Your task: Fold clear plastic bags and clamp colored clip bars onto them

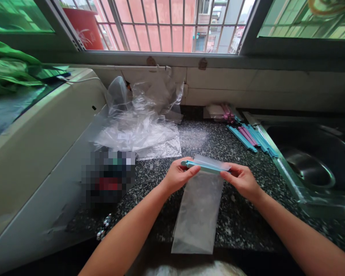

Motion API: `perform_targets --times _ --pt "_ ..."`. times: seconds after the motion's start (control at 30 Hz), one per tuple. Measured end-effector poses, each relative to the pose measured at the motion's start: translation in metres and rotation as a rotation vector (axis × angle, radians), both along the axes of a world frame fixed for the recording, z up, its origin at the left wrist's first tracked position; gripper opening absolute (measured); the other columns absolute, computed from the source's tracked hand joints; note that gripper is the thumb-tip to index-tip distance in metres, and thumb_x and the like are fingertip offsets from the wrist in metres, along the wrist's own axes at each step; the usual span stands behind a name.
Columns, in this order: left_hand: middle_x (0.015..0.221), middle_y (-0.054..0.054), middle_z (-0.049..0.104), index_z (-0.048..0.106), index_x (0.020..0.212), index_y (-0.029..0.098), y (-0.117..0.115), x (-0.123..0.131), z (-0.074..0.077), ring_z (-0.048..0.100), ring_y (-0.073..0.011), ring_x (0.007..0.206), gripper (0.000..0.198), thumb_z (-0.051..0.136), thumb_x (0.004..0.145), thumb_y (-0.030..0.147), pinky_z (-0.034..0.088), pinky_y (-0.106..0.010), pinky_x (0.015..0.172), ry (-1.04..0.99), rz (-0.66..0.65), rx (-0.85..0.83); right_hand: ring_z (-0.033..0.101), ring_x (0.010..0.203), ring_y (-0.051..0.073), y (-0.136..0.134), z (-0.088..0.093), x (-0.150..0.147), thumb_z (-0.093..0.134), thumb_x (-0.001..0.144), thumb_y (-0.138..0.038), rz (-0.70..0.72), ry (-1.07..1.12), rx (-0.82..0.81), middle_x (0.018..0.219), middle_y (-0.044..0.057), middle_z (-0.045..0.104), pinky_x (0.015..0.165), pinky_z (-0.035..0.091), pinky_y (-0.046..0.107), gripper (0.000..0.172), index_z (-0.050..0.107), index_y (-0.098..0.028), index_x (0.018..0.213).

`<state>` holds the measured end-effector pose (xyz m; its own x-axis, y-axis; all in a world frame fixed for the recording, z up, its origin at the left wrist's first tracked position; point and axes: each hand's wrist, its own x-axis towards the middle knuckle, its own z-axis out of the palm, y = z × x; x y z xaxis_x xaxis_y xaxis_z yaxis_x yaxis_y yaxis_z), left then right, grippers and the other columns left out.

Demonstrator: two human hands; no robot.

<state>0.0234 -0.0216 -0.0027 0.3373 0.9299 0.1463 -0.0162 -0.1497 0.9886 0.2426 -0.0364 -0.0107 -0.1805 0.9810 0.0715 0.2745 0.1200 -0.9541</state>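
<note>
A light-blue bag clip point(207, 167) lies across the top part of a clear plastic bag point(199, 211), which hangs down past the counter's front edge. My left hand point(179, 174) is closed on the clip's left end, thumb in front. At the other end, my right hand point(240, 178) pinches the clip and the bag's edge between thumb and fingers. A short strip of the bag sticks up above the clip. Whether the clip is fully fastened cannot be made out.
Crumpled clear plastic bags point(140, 130) pile up at the back left of the speckled counter point(155, 172). Blue and purple clips point(251, 138) lie by the metal sink point(287, 176). A blurred-out object point(109, 178) sits at left. Behind stands a barred window point(161, 27).
</note>
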Motion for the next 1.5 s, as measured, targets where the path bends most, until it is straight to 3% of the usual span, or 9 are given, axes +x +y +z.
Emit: perform_targets --times 0.13,0.3,0.8,0.9,1.1,1.27,1.5 --pt "0.059 0.003 0.042 0.055 0.062 0.014 0.003 -0.006 0.005 0.036 -0.0087 0.055 0.03 0.06 0.073 0.042 0.029 -0.023 0.055 0.022 0.089 0.058 0.053 0.062 0.014 0.0 -0.002 0.004 0.062 0.072 -0.048 -0.011 -0.069 0.138 0.065 0.002 0.058 0.059 0.044 0.025 0.031 0.062 -0.018 0.069" --pt "0.056 0.003 0.041 0.054 0.058 0.015 0.004 -0.008 0.009 0.036 -0.0088 0.054 0.03 0.06 0.073 0.039 0.03 -0.023 0.055 0.051 0.088 0.088 0.052 0.062 0.014 -0.001 0.002 0.005 0.058 0.076 -0.046 -0.012 -0.144 0.259 0.064 0.002 0.056 0.06 0.043 0.025 0.03 0.06 -0.018 0.066" --pt "0.054 0.004 0.036 0.046 0.052 0.016 0.004 -0.006 0.01 0.033 -0.0089 0.054 0.04 0.058 0.071 0.049 0.027 -0.024 0.055 0.059 0.093 0.049 0.05 0.058 0.013 -0.002 0.003 0.003 0.059 0.075 -0.047 -0.025 -0.104 0.226 0.062 0.001 0.054 0.054 0.042 0.023 0.03 0.058 -0.018 0.066" --pt "0.057 0.004 0.038 0.049 0.057 0.016 0.004 -0.004 0.009 0.033 -0.009 0.055 0.042 0.056 0.069 0.056 0.027 -0.024 0.054 0.077 -0.006 -0.058 0.051 0.059 0.013 0.0 0.004 0.005 0.06 0.074 -0.048 -0.062 -0.073 0.223 0.064 0.001 0.057 0.054 0.043 0.023 0.031 0.06 -0.018 0.068" --pt "0.051 0.006 0.032 0.05 0.054 0.014 0.002 -0.002 -0.004 0.028 -0.0071 0.049 0.044 0.06 0.066 0.056 0.019 -0.022 0.047 0.286 -0.404 -0.236 0.053 0.06 0.014 0.006 0.006 0.013 0.062 0.07 -0.052 -0.2 -0.025 0.221 0.068 0.002 0.061 0.055 0.044 0.024 0.035 0.064 -0.017 0.076" --pt "0.047 0.005 0.036 0.055 0.052 0.014 0.001 0.0 -0.005 0.029 -0.0075 0.047 0.04 0.058 0.069 0.051 0.021 -0.023 0.047 0.315 -0.423 -0.255 0.051 0.06 0.014 0.009 0.004 0.013 0.063 0.069 -0.05 -0.228 -0.01 0.178 0.066 0.001 0.059 0.056 0.043 0.024 0.033 0.063 -0.018 0.074" --pt "0.046 0.006 0.031 0.049 0.048 0.016 0.001 0.0 -0.003 0.024 -0.0068 0.046 0.042 0.058 0.069 0.052 0.018 -0.023 0.045 0.301 -0.411 -0.27 0.048 0.057 0.012 0.011 -0.003 0.013 0.065 0.068 -0.048 -0.325 0.101 0.152 0.062 0.0 0.056 0.055 0.041 0.024 0.031 0.062 -0.018 0.072"
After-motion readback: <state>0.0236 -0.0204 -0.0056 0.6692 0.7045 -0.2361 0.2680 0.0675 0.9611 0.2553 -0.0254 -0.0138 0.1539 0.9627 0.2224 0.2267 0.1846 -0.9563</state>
